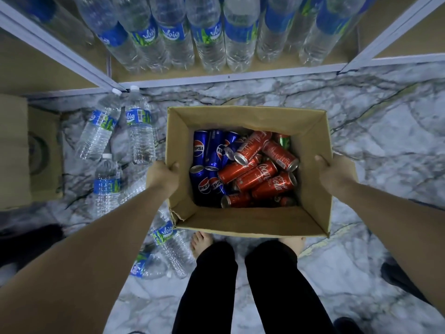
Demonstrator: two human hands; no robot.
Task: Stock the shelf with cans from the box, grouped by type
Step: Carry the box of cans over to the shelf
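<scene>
Head view: person is standing on the marble floor (361, 121), holding the cardboard box (250, 220) in front of the shelf (240, 74). Box is sitting between both hands, above the bare feet; can't tell if it's resting on the floor or lifted clear, likely lifted.

Handling: box is looking heavy, loaded with a loose pile of cans. Blue Pepsi cans (203, 165) are lying on the left side, red Coca-Cola cans (257, 174) are piling up centre and right, one green can (285, 141) is peeking out at the far right corner. Cardboard is soft and flexing; near-left rim is torn, so the side walls are the better hold. Cans themselves are stiff, smooth, probably slippery; best taken round the body, one type at a time.

Hands: left hand (162, 177) is clamping the left wall, thumb hooking over the rim inside. Right hand (331, 171) is gripping the right wall the same way, thumb on the rim. Both are closed on the box, neither is touching a can.

Shelf's bottom level is carrying upright water bottles (209, 39); more bottles (139, 133) are lying loose on the floor, left of the box.
</scene>
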